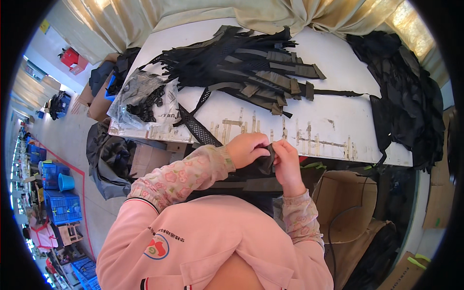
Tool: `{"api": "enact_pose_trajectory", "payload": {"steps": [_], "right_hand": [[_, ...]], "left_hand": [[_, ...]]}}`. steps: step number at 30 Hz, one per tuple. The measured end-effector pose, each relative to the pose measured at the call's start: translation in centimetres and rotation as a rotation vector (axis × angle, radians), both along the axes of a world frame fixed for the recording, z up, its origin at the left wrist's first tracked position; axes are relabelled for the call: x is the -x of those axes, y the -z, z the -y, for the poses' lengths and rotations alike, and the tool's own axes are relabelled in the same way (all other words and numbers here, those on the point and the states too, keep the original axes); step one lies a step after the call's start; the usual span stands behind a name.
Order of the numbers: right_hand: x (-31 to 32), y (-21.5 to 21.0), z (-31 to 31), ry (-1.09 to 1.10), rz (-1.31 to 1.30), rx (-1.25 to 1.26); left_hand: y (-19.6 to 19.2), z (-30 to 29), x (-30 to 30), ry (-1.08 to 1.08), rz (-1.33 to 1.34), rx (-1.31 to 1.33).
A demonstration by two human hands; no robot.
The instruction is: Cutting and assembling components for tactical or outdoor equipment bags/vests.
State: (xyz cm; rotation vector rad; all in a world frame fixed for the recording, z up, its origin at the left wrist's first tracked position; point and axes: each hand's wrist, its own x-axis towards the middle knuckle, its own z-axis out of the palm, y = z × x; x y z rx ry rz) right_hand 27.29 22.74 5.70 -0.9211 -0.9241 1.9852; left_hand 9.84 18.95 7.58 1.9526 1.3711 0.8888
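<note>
Here, dark fabric (264, 164), between both hands (244, 149) (288, 166); pinched

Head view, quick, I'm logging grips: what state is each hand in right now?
Left hand: closed, holding a dark fabric piece.
Right hand: closed, pinching the same dark fabric piece.

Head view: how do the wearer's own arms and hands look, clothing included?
The left hand and right hand wear no gloves. Pale sleeve covers with pink flowers and green leaves cover both forearms, gathered at the wrists. Above are pink shirt sleeves; the left has dark trim at its edge.
</note>
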Motion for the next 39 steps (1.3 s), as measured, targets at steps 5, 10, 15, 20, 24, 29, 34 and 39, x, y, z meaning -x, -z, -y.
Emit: {"api": "enact_pose_trajectory", "payload": {"steps": [5,10,15,20,24,29,34,39], "right_hand": [[-1.4,-0.6,-0.2,-0.297,-0.120,-0.032],[-1.0,-0.7,1.1,-0.380,-0.295,-0.059],[-0.7,-1.7,1.0,-0.182,-0.211,0.022],[-0.3,-0.5,0.7,-0.027,0.581,-0.822],[-0.5,-1.4,0.3,0.093,0.103,-0.241],[-0.1,-1.7,0.2,-0.068,0.415,-0.737],[-0.9,-1.1,-0.1,-0.128,0.022,-0.299],[-5.9,-1.2,-1.0,0.130,-0.110,-0.274]], "left_hand": [[-0.6,-0.8,1.6,0.022,0.611,0.206],[-1.4,-1.3,2.7,0.070,0.527,0.126],[-3.0,-1.4,2.9,0.149,0.460,0.071],[-5.0,-0.3,1.5,0.234,0.187,0.271],[-3.1,-1.4,3.0,0.048,0.056,0.360],[-3.9,-1.2,3.0,0.013,0.180,0.568],[-3.7,-0.6,3.2,0.109,0.256,0.693],[-0.4,2.2,7.6,0.357,-0.043,0.574]]}}
